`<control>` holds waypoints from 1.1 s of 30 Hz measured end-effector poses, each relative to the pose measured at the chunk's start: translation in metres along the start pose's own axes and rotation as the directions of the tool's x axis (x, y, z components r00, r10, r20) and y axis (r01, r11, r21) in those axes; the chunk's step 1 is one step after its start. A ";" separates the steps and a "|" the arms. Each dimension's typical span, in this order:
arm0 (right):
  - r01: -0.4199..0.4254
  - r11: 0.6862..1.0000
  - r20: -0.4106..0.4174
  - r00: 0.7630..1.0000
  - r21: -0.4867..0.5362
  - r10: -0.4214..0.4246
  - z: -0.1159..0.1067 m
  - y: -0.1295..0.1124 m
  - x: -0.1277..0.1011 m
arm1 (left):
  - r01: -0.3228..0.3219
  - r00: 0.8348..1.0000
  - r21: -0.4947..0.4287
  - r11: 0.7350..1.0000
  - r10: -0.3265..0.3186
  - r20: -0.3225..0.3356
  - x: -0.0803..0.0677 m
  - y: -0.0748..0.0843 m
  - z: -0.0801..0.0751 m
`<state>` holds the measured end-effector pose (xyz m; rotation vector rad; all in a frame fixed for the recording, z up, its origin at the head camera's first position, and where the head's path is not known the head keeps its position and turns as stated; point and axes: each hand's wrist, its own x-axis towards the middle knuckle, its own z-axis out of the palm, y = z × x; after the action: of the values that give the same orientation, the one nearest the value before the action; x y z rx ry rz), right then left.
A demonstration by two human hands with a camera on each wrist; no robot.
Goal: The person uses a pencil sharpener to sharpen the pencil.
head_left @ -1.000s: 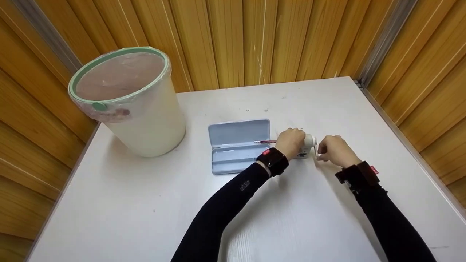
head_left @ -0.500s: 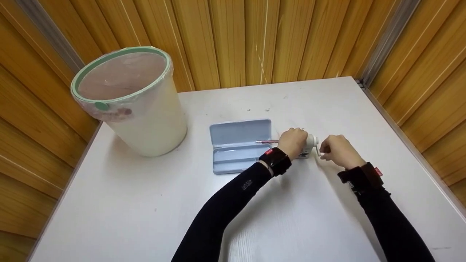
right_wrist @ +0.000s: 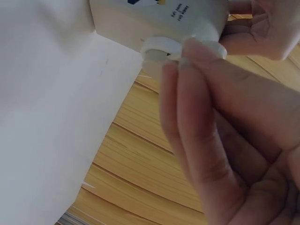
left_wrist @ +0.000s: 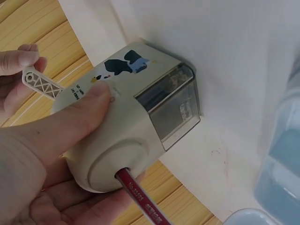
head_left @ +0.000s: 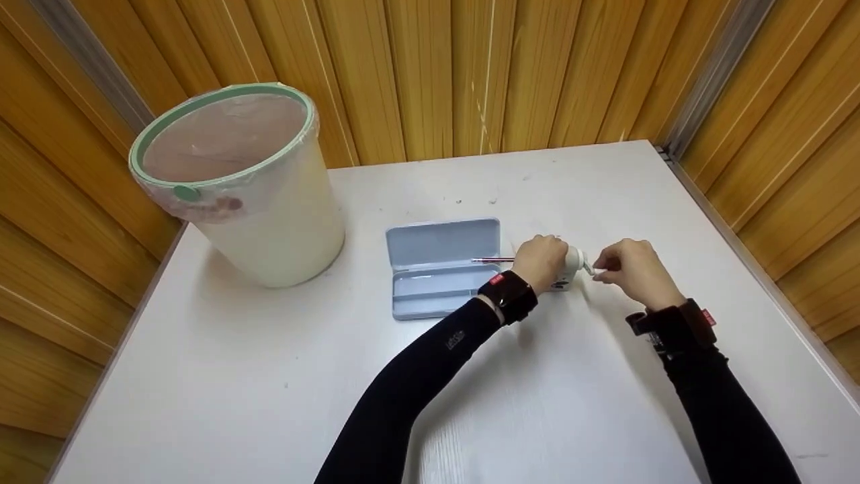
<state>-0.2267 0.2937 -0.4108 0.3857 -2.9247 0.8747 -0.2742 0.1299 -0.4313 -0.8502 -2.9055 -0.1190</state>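
My left hand [head_left: 541, 262] grips a cream pencil sharpener [left_wrist: 123, 101] that stands on the table, thumb along its printed side. A dark red pencil [left_wrist: 143, 199] is stuck into the hole in its front face and points left toward the case. Behind a clear window, the sharpener's drawer shows some shavings. Between thumb and fingertips, my right hand [head_left: 635, 269] pinches the knob end of the sharpener's crank handle [left_wrist: 43, 83]. In the right wrist view those fingertips hide most of the crank.
An open light-blue pencil case [head_left: 430, 296] lies left of the sharpener, its lid tilted back. A large cream bin [head_left: 282, 222] with a green rim and a plastic liner stands at the back left. Wood-look panels [head_left: 416, 81] close off the table's back and sides.
The crank has swung from pointing down to nearer the sharpener's axle height, and my right hand has moved slightly up and right with it. The left hand, sharpener and pencil stay in place.
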 end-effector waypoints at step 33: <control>0.009 0.997 -0.332 0.943 -0.072 -0.032 0.010 0.000 0.022 | -0.019 1.000 0.016 1.000 0.019 0.025 0.000 -0.001 0.001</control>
<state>-0.2478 0.2832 -0.4165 0.2355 -2.6251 0.7478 -0.2752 0.1293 -0.4328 -0.8822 -2.9161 -0.0838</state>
